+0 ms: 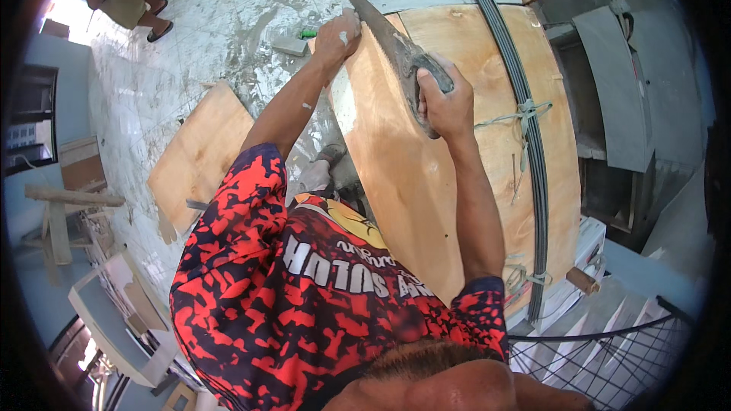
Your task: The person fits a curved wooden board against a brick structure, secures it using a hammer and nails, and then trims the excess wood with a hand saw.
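My right hand [445, 99] is wrapped round the dark handle of a handsaw [375, 21]. The saw's worn grey blade slants away to the far left, its toothed edge along a light plywood strip [411, 175]. That strip lies lengthwise on the work surface in front of me. At its far left end my left hand [339, 36] is closed over the edge, close beside the blade. The fingertips of that hand are partly hidden, and white smears mark its back.
Right of the strip lies a wider plywood sheet [495, 53] bearing grey rods [525, 114] tied with cord. A loose plywood piece [202, 156] and a grey block [289, 46] lie on the stained floor. Two people are farther off. Wood scraps [72, 198] stand at left.
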{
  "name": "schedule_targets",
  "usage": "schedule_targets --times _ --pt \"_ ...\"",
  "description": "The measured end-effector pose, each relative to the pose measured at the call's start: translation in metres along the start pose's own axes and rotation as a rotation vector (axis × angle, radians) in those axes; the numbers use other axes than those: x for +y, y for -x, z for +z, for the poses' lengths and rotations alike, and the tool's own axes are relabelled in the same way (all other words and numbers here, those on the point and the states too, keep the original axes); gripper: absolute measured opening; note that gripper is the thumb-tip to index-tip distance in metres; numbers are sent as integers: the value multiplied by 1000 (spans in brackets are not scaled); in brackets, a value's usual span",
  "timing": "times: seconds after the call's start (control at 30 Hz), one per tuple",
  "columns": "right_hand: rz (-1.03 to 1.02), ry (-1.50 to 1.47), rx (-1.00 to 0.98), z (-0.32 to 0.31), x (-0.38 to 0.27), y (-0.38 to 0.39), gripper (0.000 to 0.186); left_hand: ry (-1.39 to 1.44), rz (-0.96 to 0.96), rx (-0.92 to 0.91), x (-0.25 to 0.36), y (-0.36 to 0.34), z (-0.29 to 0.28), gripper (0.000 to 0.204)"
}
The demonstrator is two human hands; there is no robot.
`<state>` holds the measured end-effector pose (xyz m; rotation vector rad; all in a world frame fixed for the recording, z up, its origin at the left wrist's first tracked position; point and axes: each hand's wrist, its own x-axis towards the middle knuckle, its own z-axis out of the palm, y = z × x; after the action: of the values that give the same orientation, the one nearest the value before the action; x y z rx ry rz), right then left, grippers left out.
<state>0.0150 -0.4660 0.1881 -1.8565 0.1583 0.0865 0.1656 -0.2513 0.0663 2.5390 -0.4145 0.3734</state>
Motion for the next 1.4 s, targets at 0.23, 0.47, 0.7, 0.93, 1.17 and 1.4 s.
schedule_targets --times 0.23,0.47,0.7,0.93,1.17,1.4 --pt "-144 53 26 -40 12 101 42 1 -171 -78 -7 1 12 24" --pt "-159 40 70 12 9 11 41 -31 -77 -71 -11 3 16 27" --pt "-127 20 21 -46 18 125 46 25 -48 -53 -18 3 10 21" --pt "-486 155 156 8 30 24 41 -36 -77 -71 11 -8 -10 21" --pt "-151 -64 35 -37 20 112 39 49 1 44 -11 6 3 22" --pt "-170 57 20 -5 -1 33 38 -88 -190 -161 3 -7 -4 24"
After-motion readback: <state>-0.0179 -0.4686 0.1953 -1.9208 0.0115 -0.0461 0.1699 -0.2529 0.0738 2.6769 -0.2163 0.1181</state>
